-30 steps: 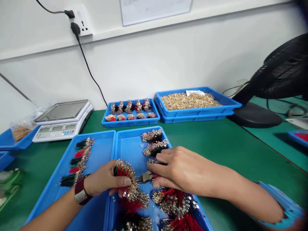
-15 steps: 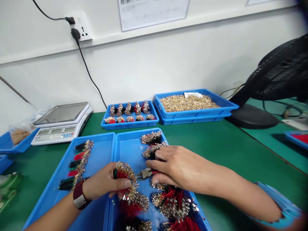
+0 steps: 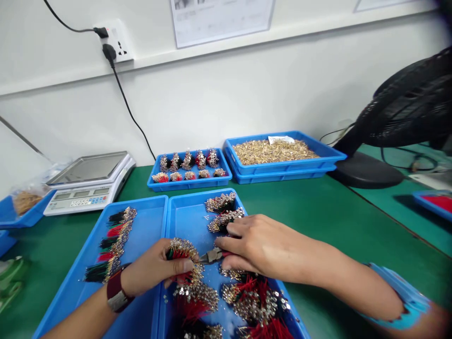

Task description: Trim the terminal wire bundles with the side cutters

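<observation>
My left hand (image 3: 171,266) is closed around a bundle of wires with metal terminals (image 3: 184,248), red and dark green below their gold and silver ends. In my right hand (image 3: 252,245) is a pair of pliers (image 3: 212,256), its handles mostly hidden by my fingers. The jaws point left and reach the edge of the held bundle. Both hands are over the right-hand blue tray (image 3: 197,195). More bundles of terminals (image 3: 226,220) lie under and around my right hand, and red-wired bundles (image 3: 256,301) fill the tray's near end.
Left of it, another blue tray (image 3: 141,204) holds a row of wire bundles (image 3: 118,242). Behind stand a digital scale (image 3: 90,183), a small tray of bundles (image 3: 190,186) and stacked trays of loose gold terminals (image 3: 277,151). A black fan (image 3: 399,108) stands at right.
The view has shifted slightly. Both hands keep nearly the same place, with the plier jaws still at the bundle's edge.
</observation>
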### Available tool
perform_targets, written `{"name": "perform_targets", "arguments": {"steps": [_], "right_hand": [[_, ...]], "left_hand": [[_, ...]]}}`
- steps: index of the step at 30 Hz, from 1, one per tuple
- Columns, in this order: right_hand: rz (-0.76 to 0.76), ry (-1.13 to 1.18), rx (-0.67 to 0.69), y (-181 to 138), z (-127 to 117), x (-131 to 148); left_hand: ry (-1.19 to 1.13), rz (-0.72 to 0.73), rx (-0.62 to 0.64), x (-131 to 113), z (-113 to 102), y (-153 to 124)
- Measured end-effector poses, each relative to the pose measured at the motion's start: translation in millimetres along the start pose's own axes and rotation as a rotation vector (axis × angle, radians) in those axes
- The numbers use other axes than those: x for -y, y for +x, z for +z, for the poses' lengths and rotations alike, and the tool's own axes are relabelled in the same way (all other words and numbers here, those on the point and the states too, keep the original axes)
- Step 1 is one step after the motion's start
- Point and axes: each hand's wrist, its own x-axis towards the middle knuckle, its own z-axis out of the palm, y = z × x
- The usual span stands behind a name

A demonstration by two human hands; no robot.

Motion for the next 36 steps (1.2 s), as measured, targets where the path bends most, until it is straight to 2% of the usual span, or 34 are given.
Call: {"name": "perform_targets", "arguments": {"steps": [3,7,10,19,27,36], "right_hand": [[0.02,-0.025,-0.004,-1.0,-3.5,1.4],[0.009,0.026,-0.069,-0.6,-4.9,0.1],[0.048,-0.027,-0.112,-0.4,-2.3,-2.3],[0.066,-0.108,-0.134,0.5,5.4,-5.6],[0.039,-0.037,-0.08,2.2,3.1,-5.0],[0.012,0.008,-0.084,0.7,-2.9,-0.2]], "left_hand": [[-0.029,0.002,-0.037,-0.9,3.2,-0.2],[-0.016,0.026,-0.087,1.0,4.8,1.8],[-0.009,0.025,-0.115,4.6,4.4,4.4],[-0.074,0.03,-0.097,1.8,6.6,2.1],[-0.148,0.036,-0.068,1.8,6.6,0.7],[-0.165,0.054,-0.224,9.2,9.4,4.4]]}}
